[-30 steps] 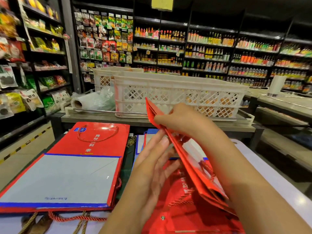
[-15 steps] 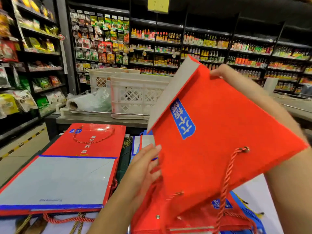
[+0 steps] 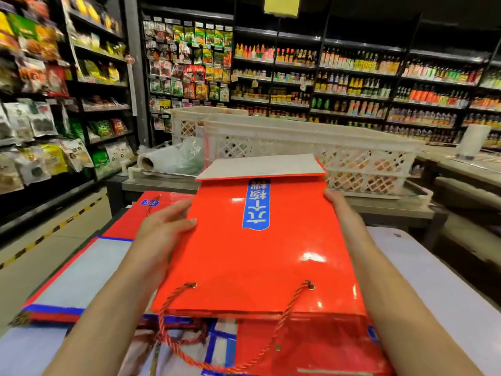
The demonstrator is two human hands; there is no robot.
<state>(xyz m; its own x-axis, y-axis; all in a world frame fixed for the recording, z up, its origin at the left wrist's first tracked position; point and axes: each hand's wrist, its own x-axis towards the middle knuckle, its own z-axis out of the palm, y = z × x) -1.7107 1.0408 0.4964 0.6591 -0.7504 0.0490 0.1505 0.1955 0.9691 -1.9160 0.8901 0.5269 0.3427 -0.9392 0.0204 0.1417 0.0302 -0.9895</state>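
Table: white top, bare at right. Flat bag lies on its left part, grey-white face up, red and blue borders.
Counter behind the table. On it: white lattice crate, second crate behind and to its left, film roll just beside the crates.
Back wall: bottle shelves; hanging packets left of them.
Left aisle: snack packs.
Yellow sign overhead.
White roll upright, far right.
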